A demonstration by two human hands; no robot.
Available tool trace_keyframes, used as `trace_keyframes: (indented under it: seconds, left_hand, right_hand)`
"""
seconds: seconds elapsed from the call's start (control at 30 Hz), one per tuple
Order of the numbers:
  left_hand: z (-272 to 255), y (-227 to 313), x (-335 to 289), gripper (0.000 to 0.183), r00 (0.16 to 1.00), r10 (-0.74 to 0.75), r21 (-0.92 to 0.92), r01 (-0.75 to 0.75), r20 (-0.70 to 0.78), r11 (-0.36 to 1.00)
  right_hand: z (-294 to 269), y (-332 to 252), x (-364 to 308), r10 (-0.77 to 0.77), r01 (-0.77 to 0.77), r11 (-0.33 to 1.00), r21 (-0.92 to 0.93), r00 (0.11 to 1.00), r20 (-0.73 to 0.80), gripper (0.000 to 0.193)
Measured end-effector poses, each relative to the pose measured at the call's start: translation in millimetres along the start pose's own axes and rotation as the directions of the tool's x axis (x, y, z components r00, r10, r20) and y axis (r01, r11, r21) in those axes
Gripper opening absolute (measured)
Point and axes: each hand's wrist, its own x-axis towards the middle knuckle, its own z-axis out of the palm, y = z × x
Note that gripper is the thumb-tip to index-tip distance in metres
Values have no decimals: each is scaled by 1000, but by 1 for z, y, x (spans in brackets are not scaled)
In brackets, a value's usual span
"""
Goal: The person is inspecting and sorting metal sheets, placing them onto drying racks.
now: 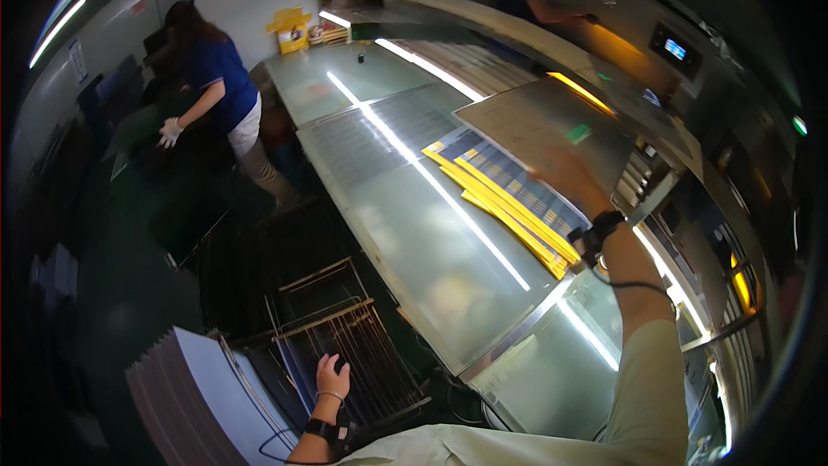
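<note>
Fingers' grip unclear: left hand over brown wire rack; right hand outstretched by yellow-edged sheets near glossy tabletop's right edge.

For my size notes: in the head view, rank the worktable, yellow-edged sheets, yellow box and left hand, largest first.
1. Worktable
2. Yellow-edged sheets
3. Yellow box and left hand: alike in size, so unranked; the hand is nearer the camera.

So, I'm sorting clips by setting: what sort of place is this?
Probably a factory workshop, perhaps for printing: yellow-edged sheets lie on a long glossy worktable, a barred rack stands beside it, and a small lit screen shows beyond.
</note>
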Motion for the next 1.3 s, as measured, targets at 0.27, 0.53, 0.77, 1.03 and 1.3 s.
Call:
trace_keyframes:
  seconds: [0.27,0.53,0.77,1.03,1.3]
  left_hand:
    - [32,73,29,40,966,209,-194,-178,149,965]
    - [-26,151,58,86,647,417,-724,689,639,40]
    - [33,142,26,49,790,192,-810,543,582,220]
    - [96,101,61,38,903,118,-880,363,413,308]
    - [78,96,48,60,974,-120,-412,191,192,891]
  right_hand:
    - [0,-20,-60,222,-213,965,-153,974,50,43]
    - [-126,-163,-237,68,-76,986,152,996,53,41]
    - [-40,-211,-310,-60,-25,918,395,977,203,52]
    - [48,-233,-309,49,-180,909,376,941,334,68]
    - [97,-229,-298,-41,-326,857,400,729,684,72]
